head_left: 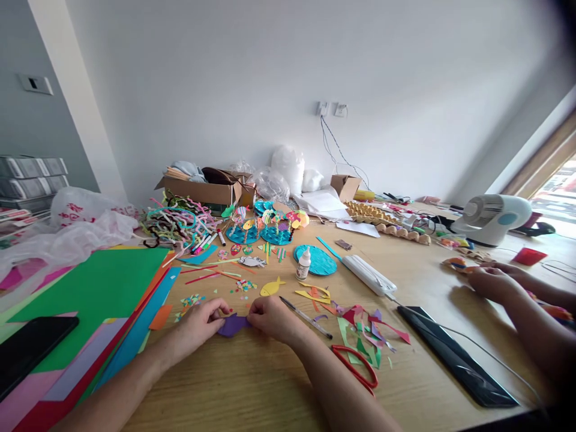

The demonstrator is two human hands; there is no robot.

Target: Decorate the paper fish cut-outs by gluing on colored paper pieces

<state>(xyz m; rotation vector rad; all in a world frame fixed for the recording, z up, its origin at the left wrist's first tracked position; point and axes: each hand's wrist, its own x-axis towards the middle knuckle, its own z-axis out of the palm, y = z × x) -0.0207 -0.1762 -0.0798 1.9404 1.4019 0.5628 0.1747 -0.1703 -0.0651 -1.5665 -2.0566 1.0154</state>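
Observation:
A purple paper cut-out [234,326], shaped like a fish, lies low over the wooden table between my hands. My left hand [202,322] pinches its left end, and the fingers of my right hand [275,318] are closed on its right end. Just beyond my right hand is a yellow paper fish [272,286]. A pen [306,318] lies close on the right of that hand. Small paper dots [245,285] and bits are scattered past my fingers. Farther back, a white glue bottle [303,265] stands in front of a blue disc [321,260].
Red-handled scissors [360,367] and paper scraps [365,327] lie right of my arm. Coloured sheets [112,282] and a black phone [31,348] are at left. Beyond are pipe cleaners [180,222] and a power strip [366,274]. Another person's hands [495,279] work at right near a fan [492,219].

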